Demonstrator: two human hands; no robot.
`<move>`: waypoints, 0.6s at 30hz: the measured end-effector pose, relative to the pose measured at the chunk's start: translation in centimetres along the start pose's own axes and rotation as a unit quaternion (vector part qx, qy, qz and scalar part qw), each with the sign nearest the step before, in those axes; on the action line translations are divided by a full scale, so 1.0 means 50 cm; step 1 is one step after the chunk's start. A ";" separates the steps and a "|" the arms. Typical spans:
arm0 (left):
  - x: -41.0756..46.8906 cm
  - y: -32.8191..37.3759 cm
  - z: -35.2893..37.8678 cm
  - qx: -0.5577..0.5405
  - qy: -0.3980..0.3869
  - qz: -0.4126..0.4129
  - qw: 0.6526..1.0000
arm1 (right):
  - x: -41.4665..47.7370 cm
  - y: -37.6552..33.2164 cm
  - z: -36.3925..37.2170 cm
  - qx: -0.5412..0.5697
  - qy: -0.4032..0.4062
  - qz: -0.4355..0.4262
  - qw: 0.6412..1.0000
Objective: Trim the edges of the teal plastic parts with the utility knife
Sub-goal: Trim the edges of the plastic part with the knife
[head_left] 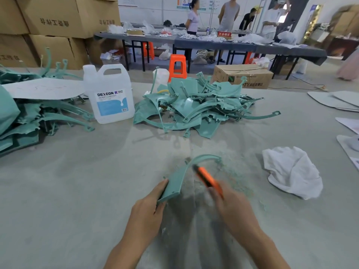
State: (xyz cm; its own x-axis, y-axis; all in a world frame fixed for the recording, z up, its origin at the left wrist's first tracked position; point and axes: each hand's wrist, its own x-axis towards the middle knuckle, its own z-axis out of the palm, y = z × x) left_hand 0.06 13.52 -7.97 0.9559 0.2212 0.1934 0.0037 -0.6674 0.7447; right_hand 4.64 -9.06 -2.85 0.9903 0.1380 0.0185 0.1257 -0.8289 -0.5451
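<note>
Mostly the view is filled by a wide, pale grey tabletop (77, 191), dusty and scuffed, with a scatter of fine teal shavings (235, 179) near its middle. Over that patch the left hand (147, 208) grips the flat, broad end of a teal part (175, 183), thumb on the near edge, with the part's thin curved arm arching away to the right. The right hand (231, 206), blurred, is curled around the handle of an orange utility knife (206, 176), whose dark tip lies against the inner edge of the curved arm.

Beyond them sits a loose pile of teal parts (194, 107), and a second heap (38, 117) lies along the left edge under a white sheet (44, 88). Between the two stands a clear plastic jug (110, 96) with a blue and white label. A crumpled white cloth (291, 171) lies to the right of the hands, well apart from the pile, and grey flat sheets (338, 100) overlap at the far right edge.

Behind the tabletop the room is a workshop: brown cardboard boxes (48, 16) are stacked at the left wall, an orange stool (177, 65) and a taped carton (242, 76) stand on the floor, and several people (193, 16) stand by long dark tables (213, 43) strewn with white bags and small items.
</note>
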 end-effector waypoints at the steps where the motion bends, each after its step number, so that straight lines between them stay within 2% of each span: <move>1: 0.001 0.001 0.000 0.001 0.001 -0.005 1.000 | -0.019 -0.017 0.019 -0.002 -0.027 -0.026 0.999; 3: 0.002 0.005 -0.004 -0.013 0.007 -0.021 1.000 | -0.053 -0.034 0.045 0.041 -0.038 -0.025 0.998; 8: -0.001 0.011 -0.006 -0.007 0.001 -0.009 1.000 | -0.078 0.011 0.002 0.099 0.036 0.049 0.993; 12: 0.001 0.010 -0.004 -0.011 0.006 -0.018 1.000 | -0.114 0.001 -0.036 0.185 0.098 -0.001 0.978; 18: 0.000 0.013 -0.005 -0.024 0.014 -0.012 1.000 | -0.147 -0.023 -0.043 0.220 0.020 -0.071 0.973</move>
State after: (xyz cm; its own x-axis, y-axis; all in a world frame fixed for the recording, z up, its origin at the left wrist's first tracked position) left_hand 0.00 13.27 -7.29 0.9468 0.2576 0.1930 0.0119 -0.6273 0.7787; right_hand -2.68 -10.28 -0.55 0.9676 0.2058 0.1462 0.2312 -0.4900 -0.8405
